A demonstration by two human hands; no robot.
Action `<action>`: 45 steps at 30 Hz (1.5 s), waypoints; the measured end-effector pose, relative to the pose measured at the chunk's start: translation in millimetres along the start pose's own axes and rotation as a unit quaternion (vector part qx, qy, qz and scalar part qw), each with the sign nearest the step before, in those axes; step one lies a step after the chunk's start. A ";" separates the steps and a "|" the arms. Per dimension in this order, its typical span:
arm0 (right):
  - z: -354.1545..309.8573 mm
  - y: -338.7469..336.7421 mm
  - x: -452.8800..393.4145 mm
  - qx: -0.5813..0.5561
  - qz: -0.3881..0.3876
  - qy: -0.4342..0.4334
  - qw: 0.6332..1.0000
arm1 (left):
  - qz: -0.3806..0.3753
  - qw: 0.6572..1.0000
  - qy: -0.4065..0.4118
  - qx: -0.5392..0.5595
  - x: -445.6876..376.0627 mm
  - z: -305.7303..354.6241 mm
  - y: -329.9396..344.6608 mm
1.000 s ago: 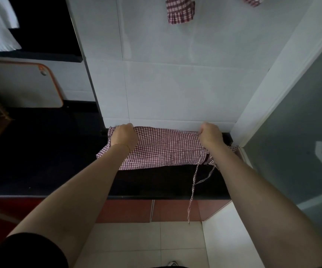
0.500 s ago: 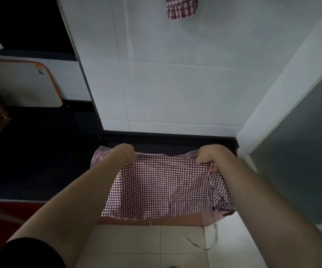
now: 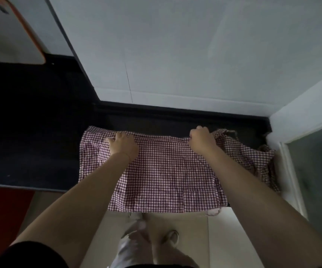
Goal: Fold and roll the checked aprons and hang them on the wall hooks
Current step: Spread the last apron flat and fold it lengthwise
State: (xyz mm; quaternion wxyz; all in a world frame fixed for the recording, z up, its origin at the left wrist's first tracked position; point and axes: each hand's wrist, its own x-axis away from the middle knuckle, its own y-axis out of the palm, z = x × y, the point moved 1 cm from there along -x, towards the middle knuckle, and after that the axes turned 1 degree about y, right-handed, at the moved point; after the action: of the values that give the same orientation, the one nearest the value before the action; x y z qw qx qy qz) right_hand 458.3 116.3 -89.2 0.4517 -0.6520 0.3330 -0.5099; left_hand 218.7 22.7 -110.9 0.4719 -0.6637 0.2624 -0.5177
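Head view looks straight down on 1 red-and-white checked cotton apron (image 3: pixel 167 176) spread flat on a dark, matte countertop (image 3: pixel 30 155). Its near edge hangs past the counter's front edge, above pale floor tiles (image 3: pixel 222 235). The weave is a fine gingham, lightly creased, with a bunched, ruffled part at the counter's right end, where the folds are too dim to sort out.

2 bare hands work it. The left hand (image 3: pixel 123 145) lies on the apron's far edge toward the counter's left part, fingers curled over a fold of cloth and pinching it. The right hand (image 3: pixel 201 139) grips the same far edge nearer the counter's right end, knuckles up, fingers closed on the cloth. Both forearms reach in from the bottom of the frame, and a black sleeve (image 3: pixel 30 254) shows at the lower left.

Behind the counter stands a smooth, white tiled wall (image 3: pixel 175 55). At the counter's far left leans 1 white board with an orange rim (image 3: pixel 15 31), cut off by the frame. Below the counter's front edge, 1 light shoe (image 3: pixel 172 236) is visible, with blurred pale fabric beside it.
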 end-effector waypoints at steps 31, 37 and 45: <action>61.3 -37.2 -51.1 0.057 -0.282 0.121 0.950 | -0.214 0.953 0.201 0.073 -84.4 71.9 -31.0; 87.9 -50.5 -59.5 0.088 -0.102 0.082 0.987 | -0.189 0.961 0.182 0.092 -77.7 101.3 -22.6; 112.4 -23.9 -63.0 0.087 -0.072 0.089 0.990 | -0.158 0.981 0.108 -0.024 -75.0 119.0 -19.3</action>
State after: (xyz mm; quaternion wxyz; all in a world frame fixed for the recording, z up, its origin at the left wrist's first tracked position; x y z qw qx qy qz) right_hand 550.0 209.6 -98.0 0.4375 -0.5846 0.2777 -0.6242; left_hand 302.8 135.8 -128.7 0.3371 -0.6478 0.2159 -0.6481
